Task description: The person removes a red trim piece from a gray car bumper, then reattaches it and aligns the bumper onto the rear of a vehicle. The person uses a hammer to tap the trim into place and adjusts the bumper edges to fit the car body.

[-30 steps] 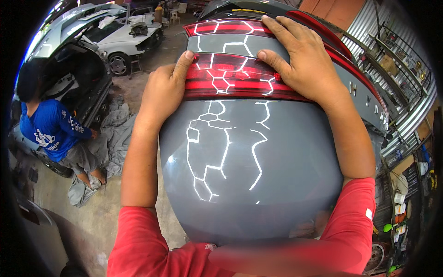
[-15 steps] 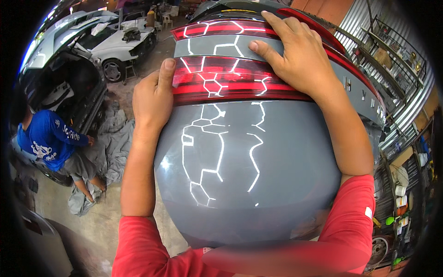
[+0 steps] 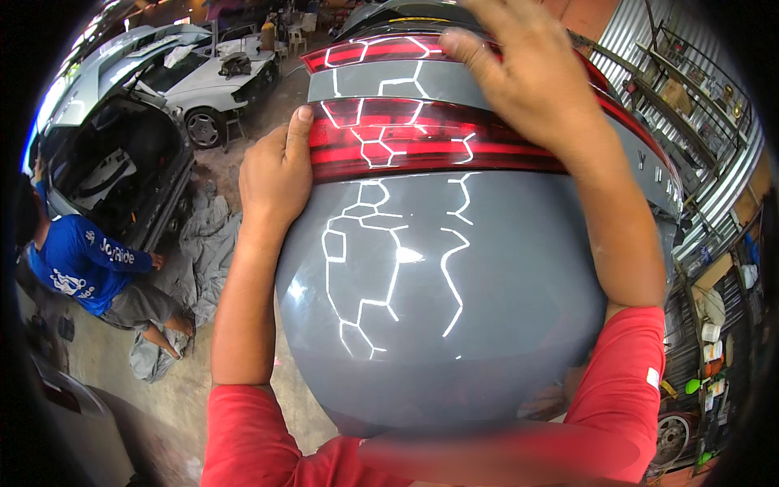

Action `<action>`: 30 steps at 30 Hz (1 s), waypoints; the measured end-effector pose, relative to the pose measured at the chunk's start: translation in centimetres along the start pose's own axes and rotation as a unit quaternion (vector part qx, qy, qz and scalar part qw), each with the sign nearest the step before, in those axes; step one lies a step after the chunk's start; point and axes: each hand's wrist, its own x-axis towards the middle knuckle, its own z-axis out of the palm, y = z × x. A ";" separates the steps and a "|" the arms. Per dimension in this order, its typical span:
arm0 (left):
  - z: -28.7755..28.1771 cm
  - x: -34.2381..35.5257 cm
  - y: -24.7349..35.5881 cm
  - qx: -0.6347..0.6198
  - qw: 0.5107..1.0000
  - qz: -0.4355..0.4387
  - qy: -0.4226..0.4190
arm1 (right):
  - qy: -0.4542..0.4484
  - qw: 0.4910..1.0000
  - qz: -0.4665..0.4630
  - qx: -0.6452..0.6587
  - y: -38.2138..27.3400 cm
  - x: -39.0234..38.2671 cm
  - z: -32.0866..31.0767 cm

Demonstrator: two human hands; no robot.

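Observation:
A glossy grey car body panel (image 3: pixel 519 268) fills the middle, with white reflections across it. Above it runs a red tail light (image 3: pixel 422 150), then a grey strip (image 3: pixel 357 81) and an upper red light strip (image 3: pixel 365 53). My left hand (image 3: pixel 277 174) grips the tail light's left end, its thumb upright against the edge. Its other fingers are mostly hidden round the side. Over the right part of the upper strip is my right hand (image 3: pixel 540 77), open and smeared by motion. Its thumb is apart from the fingers, whose tips run out at the top edge; whether it touches cannot be told.
At the left a person in a blue shirt (image 3: pixel 93 260) crouches beside a dark open car (image 3: pixel 109 162) and a grey cloth (image 3: pixel 209 243). A white car (image 3: pixel 219 81) stands farther back. Metal racks (image 3: pixel 706 89) and cluttered shelves line the right.
My right hand has risen from the grey strip and upper light, moving up. My left hand keeps its place on the tail light. The person in blue has leaned, one arm now raised.

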 end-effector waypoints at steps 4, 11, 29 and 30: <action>-0.2 0.1 0.1 0.011 1.000 0.017 0.005 | 0.139 0.981 -0.071 0.117 -1.7 5.0 -4.2; -0.5 0.1 0.4 0.028 0.999 0.032 0.002 | -0.064 0.994 -0.047 -0.078 -9.0 2.9 4.7; 0.2 0.3 -1.1 -0.129 0.991 -0.035 0.015 | -0.044 0.994 -0.035 0.090 -9.4 8.2 3.8; 0.2 0.2 -1.4 -0.169 0.983 -0.068 -0.011 | 0.007 0.993 -0.058 0.101 -9.0 8.6 3.5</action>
